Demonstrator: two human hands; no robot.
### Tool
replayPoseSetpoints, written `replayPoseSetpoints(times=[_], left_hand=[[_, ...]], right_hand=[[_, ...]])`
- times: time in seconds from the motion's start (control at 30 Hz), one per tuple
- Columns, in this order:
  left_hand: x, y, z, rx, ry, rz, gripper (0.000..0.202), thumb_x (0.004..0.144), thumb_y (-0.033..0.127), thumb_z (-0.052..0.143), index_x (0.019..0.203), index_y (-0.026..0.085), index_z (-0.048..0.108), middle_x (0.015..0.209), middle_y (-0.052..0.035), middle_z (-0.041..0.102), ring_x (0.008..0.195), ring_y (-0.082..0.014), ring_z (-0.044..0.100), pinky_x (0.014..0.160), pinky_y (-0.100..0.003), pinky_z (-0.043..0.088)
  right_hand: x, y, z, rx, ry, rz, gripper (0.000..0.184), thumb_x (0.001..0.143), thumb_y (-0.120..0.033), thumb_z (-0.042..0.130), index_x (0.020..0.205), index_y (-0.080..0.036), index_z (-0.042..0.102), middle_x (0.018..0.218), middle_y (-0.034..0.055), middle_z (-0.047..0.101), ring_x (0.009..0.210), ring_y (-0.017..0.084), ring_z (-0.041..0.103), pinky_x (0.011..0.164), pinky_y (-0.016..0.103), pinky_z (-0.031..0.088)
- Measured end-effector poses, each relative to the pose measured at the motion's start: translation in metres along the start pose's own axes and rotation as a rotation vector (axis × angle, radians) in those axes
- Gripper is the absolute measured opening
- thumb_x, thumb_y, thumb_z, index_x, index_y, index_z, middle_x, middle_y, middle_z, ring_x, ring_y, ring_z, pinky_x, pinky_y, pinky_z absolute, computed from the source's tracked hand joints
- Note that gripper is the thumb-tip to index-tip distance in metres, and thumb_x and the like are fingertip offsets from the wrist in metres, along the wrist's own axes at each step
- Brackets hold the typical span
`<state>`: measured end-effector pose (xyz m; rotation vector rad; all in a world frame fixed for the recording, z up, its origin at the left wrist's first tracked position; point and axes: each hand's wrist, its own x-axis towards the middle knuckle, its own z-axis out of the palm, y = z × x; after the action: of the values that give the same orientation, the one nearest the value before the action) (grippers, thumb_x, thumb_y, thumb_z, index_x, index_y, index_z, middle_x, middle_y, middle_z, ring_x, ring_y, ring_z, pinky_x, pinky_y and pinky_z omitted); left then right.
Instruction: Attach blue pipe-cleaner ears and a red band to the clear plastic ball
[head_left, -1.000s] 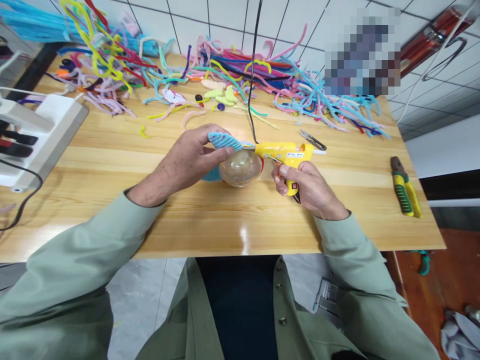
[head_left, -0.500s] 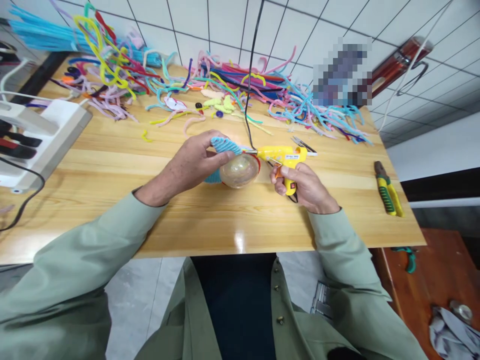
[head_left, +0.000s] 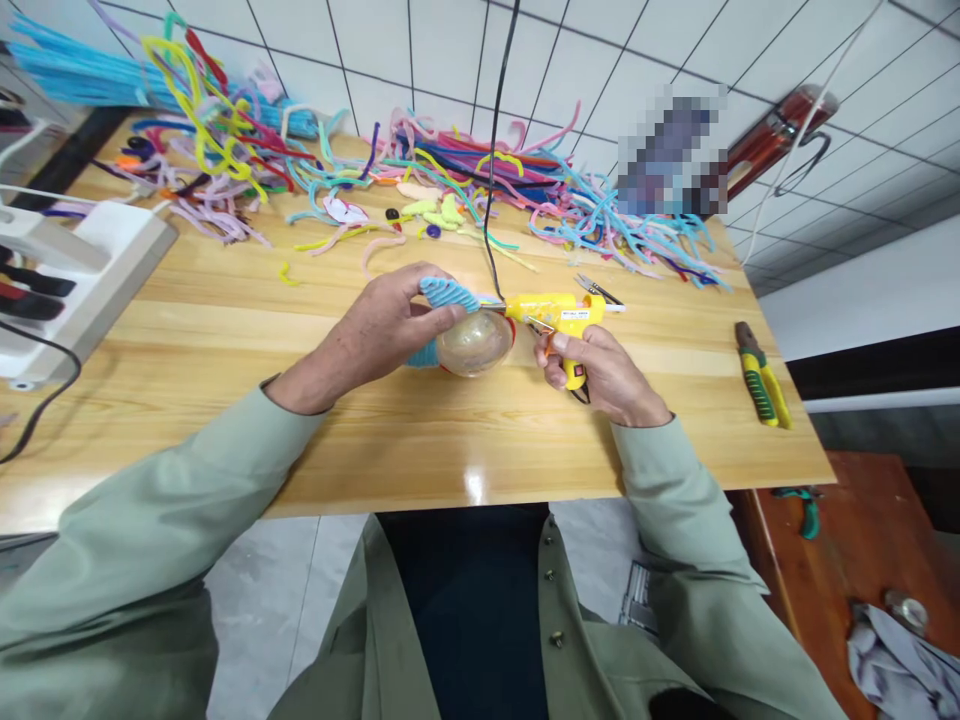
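My left hand is closed on a piece of light-blue pipe cleaner work, pinched between thumb and fingers. Just below it is a clear round ball with a red edge on its right side; more blue pipe cleaner shows at its left, partly behind my hand. In my right hand is a yellow hot glue gun, gripped by its handle with fingers at the orange trigger. The metal nozzle points left and meets the right end of the blue piece. A glue stick pokes out of the gun's back.
Coloured pipe cleaners lie heaped along the wall. Small cutters rest behind the glue gun, and yellow-green pliers near the right edge. A white power strip stands left. The gun's black cord runs up past the wall.
The whole view has shifted slightly. Both hands, the blue piece and the glue gun keep nearly the same places relative to each other.
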<state>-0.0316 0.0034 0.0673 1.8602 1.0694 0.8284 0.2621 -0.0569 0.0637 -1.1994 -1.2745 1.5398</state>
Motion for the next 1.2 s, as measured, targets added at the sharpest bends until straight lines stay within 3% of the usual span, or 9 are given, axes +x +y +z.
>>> replayPoseSetpoints(times=[0.13, 0.27, 0.4, 0.53, 0.67, 0.73, 0.8, 1.0, 1.2], left_hand=[[-0.001, 0.002, -0.002, 0.015, -0.003, 0.008, 0.033, 0.095, 0.056, 0.073, 0.095, 0.023, 0.073, 0.106, -0.0066, 0.08, 0.092, -0.0228, 0.071, 0.08, -0.033, 0.061], [-0.002, 0.003, -0.004, 0.068, -0.004, 0.017, 0.032, 0.097, 0.054, 0.072, 0.102, 0.023, 0.075, 0.109, -0.0045, 0.079, 0.092, -0.0235, 0.069, 0.085, -0.037, 0.06], [-0.003, -0.002, -0.003, 0.105, -0.001, 0.007, 0.032, 0.097, 0.052, 0.071, 0.111, 0.024, 0.075, 0.119, -0.0051, 0.081, 0.094, -0.0254, 0.069, 0.09, -0.042, 0.058], [-0.001, -0.003, -0.001, 0.103, -0.009, 0.032, 0.034, 0.096, 0.054, 0.072, 0.111, 0.024, 0.075, 0.114, -0.0052, 0.08, 0.095, -0.0265, 0.07, 0.088, -0.042, 0.058], [0.0, 0.002, 0.001, 0.063, -0.028, 0.039, 0.033, 0.095, 0.054, 0.073, 0.107, 0.023, 0.074, 0.107, -0.0045, 0.078, 0.096, -0.0265, 0.071, 0.087, -0.042, 0.058], [0.001, 0.004, 0.002, 0.038, -0.023, 0.067, 0.033, 0.093, 0.055, 0.074, 0.102, 0.023, 0.073, 0.103, -0.0032, 0.077, 0.094, -0.025, 0.07, 0.087, -0.041, 0.058], [0.001, 0.004, 0.003, 0.039, -0.014, 0.069, 0.032, 0.093, 0.054, 0.072, 0.101, 0.023, 0.073, 0.107, -0.0042, 0.077, 0.093, -0.0242, 0.07, 0.088, -0.041, 0.059], [0.0, 0.007, 0.005, 0.113, -0.021, 0.114, 0.029, 0.094, 0.05, 0.065, 0.098, 0.023, 0.07, 0.11, -0.0097, 0.077, 0.099, -0.0272, 0.072, 0.09, -0.042, 0.06], [0.004, 0.007, 0.01, 0.2, -0.021, 0.191, 0.026, 0.097, 0.048, 0.064, 0.093, 0.024, 0.069, 0.1, -0.0083, 0.076, 0.092, -0.0257, 0.07, 0.085, -0.038, 0.055]], right_hand=[[-0.006, -0.001, -0.024, 0.211, 0.16, -0.063, 0.046, 0.08, -0.059, 0.094, 0.096, -0.021, 0.072, 0.08, -0.0011, 0.073, 0.056, 0.011, 0.058, 0.054, 0.025, 0.05], [-0.006, 0.009, -0.08, 0.383, 0.457, -0.167, 0.035, 0.087, -0.054, 0.085, 0.098, -0.024, 0.069, 0.095, -0.0003, 0.079, 0.073, 0.012, 0.069, 0.069, 0.024, 0.063], [0.0, 0.018, -0.136, 0.479, 0.772, -0.151, 0.026, 0.096, -0.039, 0.078, 0.085, -0.024, 0.06, 0.073, -0.0058, 0.069, 0.068, 0.01, 0.067, 0.065, 0.02, 0.061], [-0.009, 0.019, -0.156, 0.51, 0.936, -0.108, 0.028, 0.101, -0.032, 0.069, 0.078, -0.024, 0.055, 0.066, -0.0061, 0.059, 0.063, 0.011, 0.063, 0.064, 0.021, 0.062], [-0.052, 0.023, -0.138, 0.33, 0.974, -0.057, 0.026, 0.096, -0.039, 0.079, 0.081, -0.022, 0.066, 0.085, 0.0048, 0.073, 0.087, 0.018, 0.075, 0.079, 0.03, 0.068], [-0.071, 0.024, -0.116, 0.039, 1.079, -0.224, 0.025, 0.088, -0.042, 0.089, 0.09, -0.022, 0.073, 0.095, 0.0045, 0.075, 0.097, 0.02, 0.074, 0.086, 0.032, 0.066], [-0.076, 0.018, -0.087, -0.077, 1.056, -0.307, 0.03, 0.08, -0.036, 0.097, 0.102, -0.024, 0.08, 0.108, 0.0018, 0.078, 0.107, 0.018, 0.072, 0.1, 0.032, 0.062], [-0.012, -0.025, 0.015, -0.627, 0.335, -0.517, 0.019, 0.1, -0.047, 0.081, 0.105, -0.029, 0.084, 0.115, 0.0062, 0.081, 0.113, 0.025, 0.071, 0.096, 0.04, 0.061], [0.032, -0.038, 0.038, -0.78, 0.044, -0.541, 0.019, 0.107, -0.042, 0.074, 0.106, -0.024, 0.08, 0.103, 0.0052, 0.075, 0.095, 0.021, 0.066, 0.083, 0.035, 0.054]])
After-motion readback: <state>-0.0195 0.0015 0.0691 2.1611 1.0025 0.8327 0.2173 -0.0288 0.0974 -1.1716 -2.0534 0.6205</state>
